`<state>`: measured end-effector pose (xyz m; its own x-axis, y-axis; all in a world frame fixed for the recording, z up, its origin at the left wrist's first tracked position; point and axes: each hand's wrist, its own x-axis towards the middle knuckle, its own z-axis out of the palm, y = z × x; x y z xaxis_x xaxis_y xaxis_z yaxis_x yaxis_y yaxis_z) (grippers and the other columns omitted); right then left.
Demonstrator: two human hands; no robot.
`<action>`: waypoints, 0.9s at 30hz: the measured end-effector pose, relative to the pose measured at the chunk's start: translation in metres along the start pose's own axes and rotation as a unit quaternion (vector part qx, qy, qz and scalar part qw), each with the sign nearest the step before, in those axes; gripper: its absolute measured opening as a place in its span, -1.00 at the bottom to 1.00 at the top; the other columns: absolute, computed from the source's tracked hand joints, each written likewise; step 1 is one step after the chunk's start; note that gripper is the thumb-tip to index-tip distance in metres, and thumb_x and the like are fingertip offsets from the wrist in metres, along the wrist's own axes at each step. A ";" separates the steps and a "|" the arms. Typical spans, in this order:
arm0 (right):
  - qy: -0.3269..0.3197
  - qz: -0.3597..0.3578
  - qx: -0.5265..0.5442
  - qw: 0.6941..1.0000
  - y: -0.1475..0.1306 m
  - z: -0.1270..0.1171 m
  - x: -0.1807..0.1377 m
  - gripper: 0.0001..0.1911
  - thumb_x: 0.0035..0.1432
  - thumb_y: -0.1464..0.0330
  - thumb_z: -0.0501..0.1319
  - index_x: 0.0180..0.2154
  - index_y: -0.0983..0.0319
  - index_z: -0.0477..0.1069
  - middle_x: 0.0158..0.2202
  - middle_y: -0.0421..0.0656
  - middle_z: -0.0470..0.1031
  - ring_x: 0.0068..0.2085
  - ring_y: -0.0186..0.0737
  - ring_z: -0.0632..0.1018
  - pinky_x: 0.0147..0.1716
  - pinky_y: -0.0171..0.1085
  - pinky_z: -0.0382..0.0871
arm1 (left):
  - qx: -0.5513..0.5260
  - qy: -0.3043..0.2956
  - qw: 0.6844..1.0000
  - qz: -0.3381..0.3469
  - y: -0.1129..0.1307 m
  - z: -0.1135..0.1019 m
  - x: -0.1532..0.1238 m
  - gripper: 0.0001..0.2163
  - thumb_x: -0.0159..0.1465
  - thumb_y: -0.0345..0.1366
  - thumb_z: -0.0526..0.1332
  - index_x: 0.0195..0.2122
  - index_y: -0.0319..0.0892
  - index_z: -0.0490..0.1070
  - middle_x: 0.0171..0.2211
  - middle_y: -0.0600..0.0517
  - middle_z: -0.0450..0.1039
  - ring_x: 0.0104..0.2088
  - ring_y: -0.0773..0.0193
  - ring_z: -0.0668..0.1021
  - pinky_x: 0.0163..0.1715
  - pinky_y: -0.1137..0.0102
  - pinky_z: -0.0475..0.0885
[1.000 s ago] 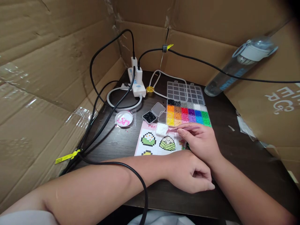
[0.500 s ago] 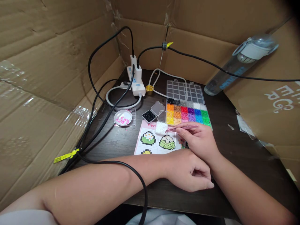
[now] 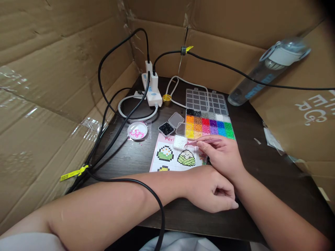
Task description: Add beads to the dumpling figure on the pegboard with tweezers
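My right hand (image 3: 223, 157) pinches pink tweezers (image 3: 205, 141), whose tips reach left to a small tray of white beads (image 3: 180, 142). That tray sits on a pink pattern sheet (image 3: 171, 157) printed with pixel pictures. My left hand (image 3: 213, 190) rests on the dark table (image 3: 274, 174) near its front edge, fingers curled loosely, forearm lying across in front of me. Behind the sheet stands a bead box (image 3: 209, 127) with many coloured compartments and its clear lid (image 3: 206, 102) laid open.
A small box of black beads (image 3: 166, 129) and a white dish of pink beads (image 3: 137, 131) lie left of the bead box. A white power strip (image 3: 151, 91), black cables (image 3: 115, 136), a gold cap (image 3: 166, 100) and a leaning water bottle (image 3: 264, 71) stand behind. Cardboard walls surround the table.
The view has shifted slightly; my right hand with the tweezers has barely moved by the white beads. My left hand has stayed still.
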<state>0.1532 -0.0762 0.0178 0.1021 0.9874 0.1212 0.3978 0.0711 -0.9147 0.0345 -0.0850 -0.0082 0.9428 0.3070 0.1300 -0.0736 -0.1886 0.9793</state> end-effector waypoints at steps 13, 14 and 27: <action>0.163 -0.008 0.036 0.986 -0.005 -0.045 -0.005 -0.91 0.08 0.31 0.41 -0.39 0.20 0.63 -0.44 -0.12 0.64 -0.48 -0.26 0.56 -0.49 -0.28 0.48 | 0.031 -0.010 0.999 0.022 0.005 -0.007 0.000 -0.84 0.24 -0.31 0.27 -0.48 -0.23 0.47 -0.56 0.11 0.38 -0.53 0.46 0.38 -0.46 0.53 0.30; 0.176 -0.016 0.047 0.983 -0.002 -0.055 -0.007 -0.91 0.08 0.32 0.41 -0.40 0.20 0.63 -0.42 -0.11 0.65 -0.49 -0.29 0.53 -0.50 -0.29 0.46 | 0.035 -0.007 0.999 0.027 0.005 -0.007 0.000 -0.84 0.23 -0.31 0.27 -0.48 -0.23 0.47 -0.57 0.11 0.37 -0.53 0.46 0.38 -0.46 0.53 0.30; 0.161 0.045 0.105 0.980 0.057 -0.082 -0.042 -0.85 0.09 0.27 0.42 -0.35 0.23 0.61 -0.33 -0.04 0.69 -0.48 -0.25 0.54 -0.46 -0.25 0.47 | 0.050 -0.005 0.998 0.045 0.008 -0.008 0.002 -0.83 0.26 -0.33 0.23 -0.45 -0.26 0.49 -0.55 0.07 0.40 -0.52 0.44 0.37 -0.48 0.50 0.30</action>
<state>0.2461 -0.1250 -0.0078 0.4242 0.8976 0.1197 0.1799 0.0460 -0.9826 0.0335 -0.0784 0.0007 0.9374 0.2749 0.2140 -0.1255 -0.3066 0.9435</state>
